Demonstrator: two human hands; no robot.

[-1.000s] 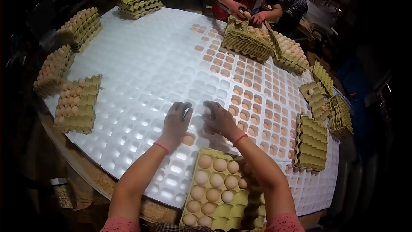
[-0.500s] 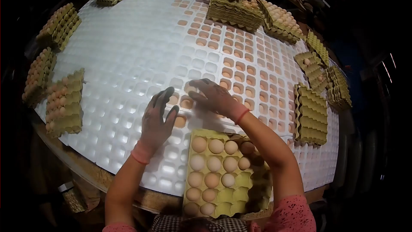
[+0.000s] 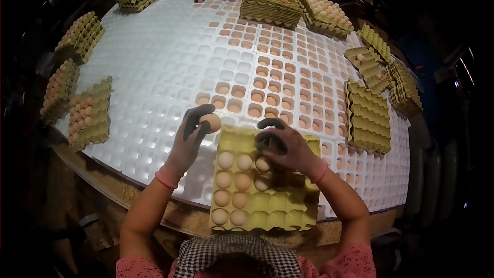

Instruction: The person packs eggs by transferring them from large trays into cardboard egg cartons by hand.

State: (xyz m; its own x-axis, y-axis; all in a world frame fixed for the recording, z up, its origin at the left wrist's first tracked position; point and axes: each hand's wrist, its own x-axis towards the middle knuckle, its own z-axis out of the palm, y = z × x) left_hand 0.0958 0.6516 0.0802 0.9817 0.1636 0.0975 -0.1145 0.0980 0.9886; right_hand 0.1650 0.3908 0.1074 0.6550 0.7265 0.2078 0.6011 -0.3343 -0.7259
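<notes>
We had white pocketed panels (image 3: 144, 82) spread beyond and beside the near tray (image 3: 278, 203). A stack of trays (image 3: 270, 10) stood well beyond the near tray. In the near tray's left part we had eggs (image 3: 223, 179). Our hands were apart: our right hand (image 3: 292, 149) curled over the near tray, its grip impossible to tell; our left hand (image 3: 185, 144) pinched one egg (image 3: 210, 123) by the near tray's far left corner.

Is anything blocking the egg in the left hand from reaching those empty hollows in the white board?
Apart from the left hand itself, nothing visible stands between the egg and the empty hollows; the right hand is aside, over the tray.
</notes>
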